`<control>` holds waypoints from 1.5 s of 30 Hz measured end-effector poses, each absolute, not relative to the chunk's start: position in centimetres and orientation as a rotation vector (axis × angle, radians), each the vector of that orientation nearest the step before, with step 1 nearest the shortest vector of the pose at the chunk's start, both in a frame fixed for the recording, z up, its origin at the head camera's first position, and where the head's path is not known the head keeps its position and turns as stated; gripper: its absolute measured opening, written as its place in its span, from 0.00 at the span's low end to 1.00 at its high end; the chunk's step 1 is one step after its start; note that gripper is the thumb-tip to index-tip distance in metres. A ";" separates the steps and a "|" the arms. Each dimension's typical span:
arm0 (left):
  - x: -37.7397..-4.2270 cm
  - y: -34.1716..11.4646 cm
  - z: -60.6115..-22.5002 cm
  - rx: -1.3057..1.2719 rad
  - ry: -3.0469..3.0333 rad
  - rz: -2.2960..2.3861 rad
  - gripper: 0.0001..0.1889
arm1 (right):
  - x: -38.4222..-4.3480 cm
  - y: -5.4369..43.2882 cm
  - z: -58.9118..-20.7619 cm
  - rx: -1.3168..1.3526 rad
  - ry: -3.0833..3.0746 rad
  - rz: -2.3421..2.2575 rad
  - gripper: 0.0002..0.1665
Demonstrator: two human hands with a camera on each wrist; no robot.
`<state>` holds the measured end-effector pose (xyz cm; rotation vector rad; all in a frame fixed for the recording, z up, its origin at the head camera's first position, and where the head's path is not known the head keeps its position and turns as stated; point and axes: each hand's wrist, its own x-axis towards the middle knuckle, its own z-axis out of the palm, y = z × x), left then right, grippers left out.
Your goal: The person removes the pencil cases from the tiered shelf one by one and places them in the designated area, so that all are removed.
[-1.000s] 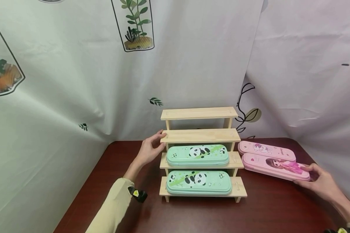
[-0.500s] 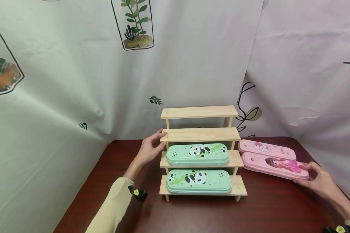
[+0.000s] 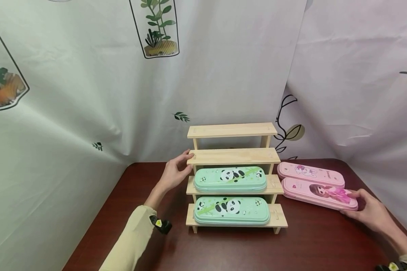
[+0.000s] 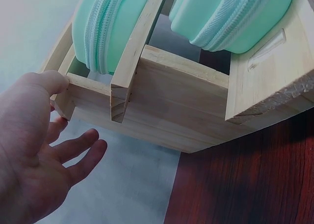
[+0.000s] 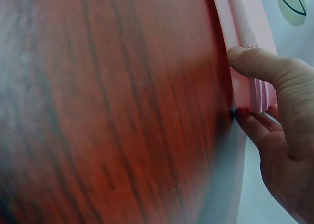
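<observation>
My left hand (image 3: pixel 173 174) pinches the left end of a bare board on the stepped wooden rack (image 3: pixel 234 155), second from the top. The left wrist view shows its thumb (image 4: pixel 51 81) on that board and the other fingers spread below. With my right hand (image 3: pixel 373 212) I grip the right end of a pink pencil case (image 3: pixel 302 188) printed with a doll. Its zip (image 5: pixel 259 94) runs beside my thumb in the right wrist view. Right behind lies another pink pencil case (image 3: pixel 291 170) with a rabbit print. Green panda pencil cases (image 3: pixel 207 180) lie on the two lower steps.
The rack stands on a dark red wooden table (image 3: pixel 224 248). White cloth (image 3: pixel 234 75) with plant prints hangs behind and along both sides. Both pink cases lie close to the rack's right side.
The doll-print pencil case has shifted slightly left, its right end drawing in, and my right hand went with it. My left hand stays at the rack.
</observation>
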<state>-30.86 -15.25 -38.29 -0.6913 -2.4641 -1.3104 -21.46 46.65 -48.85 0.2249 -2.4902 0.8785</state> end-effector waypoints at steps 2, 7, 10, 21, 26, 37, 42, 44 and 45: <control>-30.8 -15.2 -38.3 -0.693 -2.462 -1.311 0.23 | -21.4 46.6 -48.8 0.195 -2.526 0.816 0.35; -30.9 -15.3 -38.3 -0.692 -2.465 -1.310 0.23 | -21.4 46.4 -48.6 0.169 -2.561 0.747 0.36; -30.9 -15.3 -38.3 -0.692 -2.469 -1.310 0.23 | -21.4 46.3 -48.7 0.164 -2.561 0.732 0.37; -30.9 -15.3 -38.3 -0.688 -2.461 -1.299 0.22 | -21.3 46.5 -49.2 0.180 -2.543 0.719 0.42; -30.8 -15.3 -38.2 -0.685 -2.466 -1.308 0.22 | -20.9 46.1 -49.0 0.207 -2.533 0.771 0.46; -30.7 -15.2 -38.2 -0.664 -2.468 -1.325 0.22 | -21.8 41.0 -44.6 0.485 -2.262 0.706 0.45; -30.8 -15.2 -38.3 -0.663 -2.479 -1.322 0.23 | -21.5 37.3 -43.0 0.575 -2.271 0.835 0.43; -30.8 -15.2 -38.3 -0.657 -2.474 -1.324 0.23 | -21.6 35.8 -42.4 0.621 -2.272 0.901 0.42; -30.8 -15.1 -38.3 -0.655 -2.472 -1.324 0.23 | -21.6 35.2 -42.2 0.650 -2.271 0.910 0.42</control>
